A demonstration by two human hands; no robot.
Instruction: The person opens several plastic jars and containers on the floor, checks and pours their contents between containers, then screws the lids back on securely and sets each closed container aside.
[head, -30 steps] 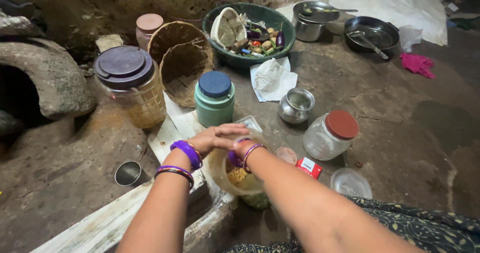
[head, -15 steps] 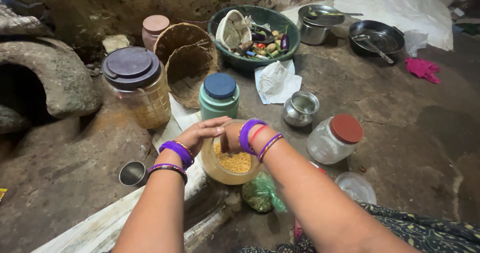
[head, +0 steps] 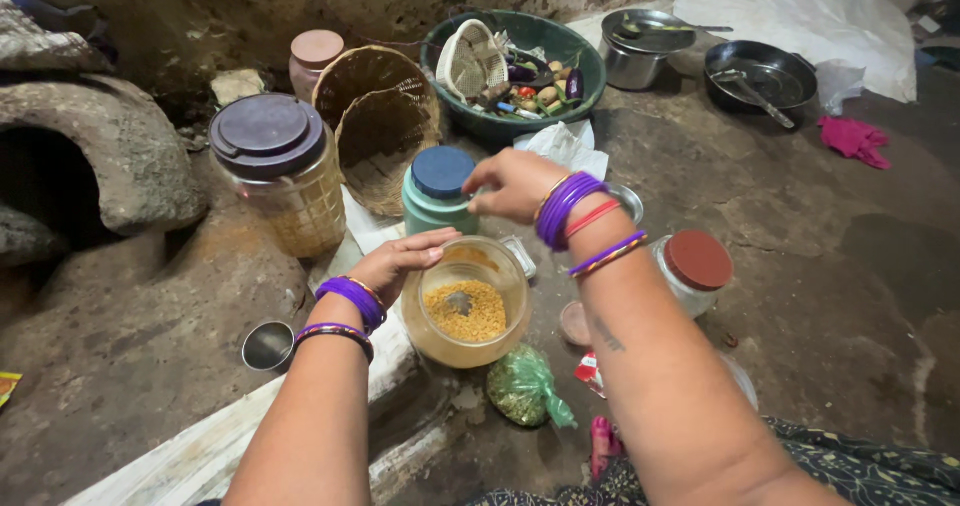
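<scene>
The green basin (head: 455,116) of vegetables sits far back, two wicker baskets (head: 375,116) beside it. The open jar (head: 467,301) of yellow lentils stands on the white plank (head: 330,266); the left hand (head: 405,261) grips its rim. The right hand (head: 515,183), fingers pinched narrow, hovers over the teal jar (head: 438,191). A green packet (head: 523,386) lies just below.

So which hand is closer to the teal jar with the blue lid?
Right. The right hand hovers just beside the teal jar, near its lid; the left hand sits lower, on the open lentil jar's rim.
</scene>
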